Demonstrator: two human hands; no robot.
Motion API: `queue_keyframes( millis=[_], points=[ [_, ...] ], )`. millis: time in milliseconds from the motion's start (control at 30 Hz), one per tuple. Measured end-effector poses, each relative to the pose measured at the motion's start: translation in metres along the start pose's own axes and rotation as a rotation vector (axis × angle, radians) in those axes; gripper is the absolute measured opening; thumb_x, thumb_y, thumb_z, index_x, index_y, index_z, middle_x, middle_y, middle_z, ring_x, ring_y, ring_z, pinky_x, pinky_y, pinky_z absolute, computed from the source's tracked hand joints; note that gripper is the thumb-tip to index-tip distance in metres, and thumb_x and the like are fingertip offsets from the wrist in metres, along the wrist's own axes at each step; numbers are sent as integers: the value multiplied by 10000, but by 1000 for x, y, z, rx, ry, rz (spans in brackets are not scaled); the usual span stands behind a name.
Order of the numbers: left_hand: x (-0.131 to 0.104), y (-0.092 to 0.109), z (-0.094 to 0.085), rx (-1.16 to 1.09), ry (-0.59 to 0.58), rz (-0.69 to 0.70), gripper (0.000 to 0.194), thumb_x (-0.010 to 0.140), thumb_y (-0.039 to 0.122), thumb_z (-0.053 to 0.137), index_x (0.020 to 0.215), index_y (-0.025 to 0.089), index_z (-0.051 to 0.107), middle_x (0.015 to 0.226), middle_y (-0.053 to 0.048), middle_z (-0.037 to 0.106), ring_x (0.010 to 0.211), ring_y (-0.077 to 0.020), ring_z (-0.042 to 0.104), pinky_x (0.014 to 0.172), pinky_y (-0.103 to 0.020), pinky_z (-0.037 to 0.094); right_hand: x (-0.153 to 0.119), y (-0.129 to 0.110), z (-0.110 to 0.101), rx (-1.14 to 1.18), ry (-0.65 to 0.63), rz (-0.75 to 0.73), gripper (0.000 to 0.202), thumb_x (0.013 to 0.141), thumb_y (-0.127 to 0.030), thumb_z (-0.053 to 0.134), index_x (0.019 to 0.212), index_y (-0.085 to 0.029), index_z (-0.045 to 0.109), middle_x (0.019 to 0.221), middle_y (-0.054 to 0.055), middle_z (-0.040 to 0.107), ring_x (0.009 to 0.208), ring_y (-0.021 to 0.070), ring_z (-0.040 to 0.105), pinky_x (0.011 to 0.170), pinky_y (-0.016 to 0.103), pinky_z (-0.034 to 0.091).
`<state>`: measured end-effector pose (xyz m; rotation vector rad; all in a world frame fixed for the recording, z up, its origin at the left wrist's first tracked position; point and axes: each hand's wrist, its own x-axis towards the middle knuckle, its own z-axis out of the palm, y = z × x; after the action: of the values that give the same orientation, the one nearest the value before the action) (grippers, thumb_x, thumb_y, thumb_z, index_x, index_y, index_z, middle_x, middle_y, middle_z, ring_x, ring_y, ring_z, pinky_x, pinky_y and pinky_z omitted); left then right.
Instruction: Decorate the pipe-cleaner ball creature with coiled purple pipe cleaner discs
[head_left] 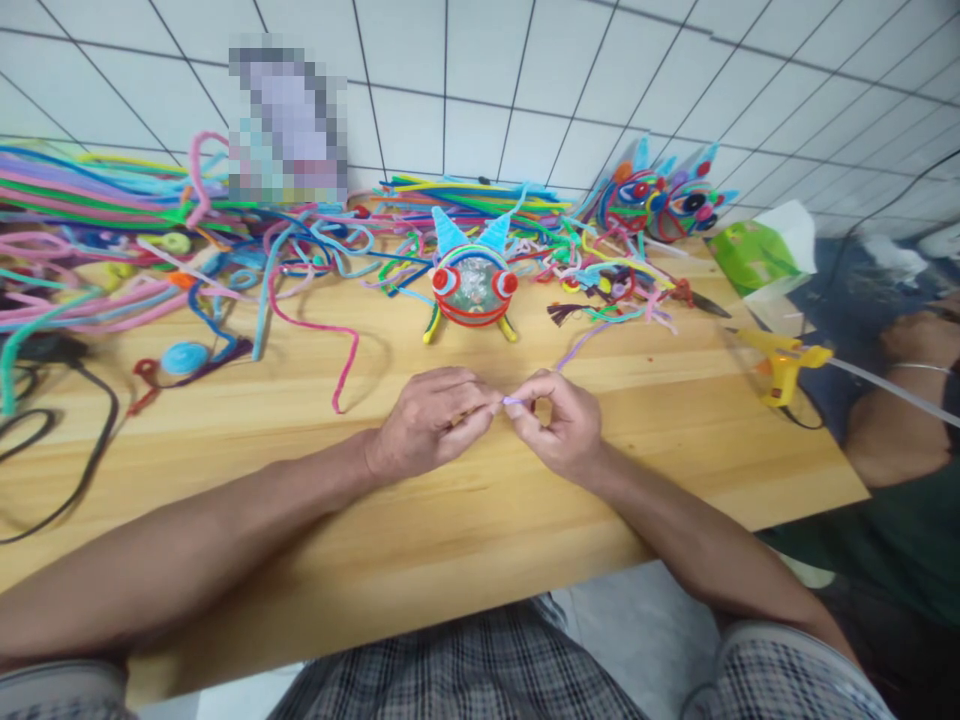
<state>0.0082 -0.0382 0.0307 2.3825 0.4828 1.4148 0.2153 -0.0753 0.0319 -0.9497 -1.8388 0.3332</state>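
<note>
A thin purple pipe cleaner runs from behind my right hand, whose thumb and index finger pinch it. Its small bent end lies between both hands, and the fingertips of my left hand are closed on that end. Just beyond the hands stands a round clear figure with blue pointed ears, red-and-white eyes, red bands and yellow-green feet. On the left, a dark pink pipe cleaner lies bent on the wooden table.
Piles of coloured pipe cleaners line the tiled wall. Two decorated figures stand at the back right. A yellow glue gun, scissors and a green packet are at right, near another person's arm. A black cable lies left.
</note>
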Motion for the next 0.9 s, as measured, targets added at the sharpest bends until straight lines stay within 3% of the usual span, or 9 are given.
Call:
queue_keyframes(
  millis=[333,900],
  points=[
    [0,0,3,-64,32,-79,73,989,107,692,997,166,735,740,-28,739,645,-114,680,633,-212,537,1,-1,3,118,-13,150,71,928,-183,691,901,-229,645,726,-42,670,624,100,617,601,227,517],
    [-3,-3,4,-95,17,-114,65,1004,137,684,999,172,738,727,-20,730,635,-112,680,628,-221,530,2,1,2,151,-50,162,83,932,-169,688,906,-225,631,736,-53,637,636,90,598,611,215,505]
  ],
)
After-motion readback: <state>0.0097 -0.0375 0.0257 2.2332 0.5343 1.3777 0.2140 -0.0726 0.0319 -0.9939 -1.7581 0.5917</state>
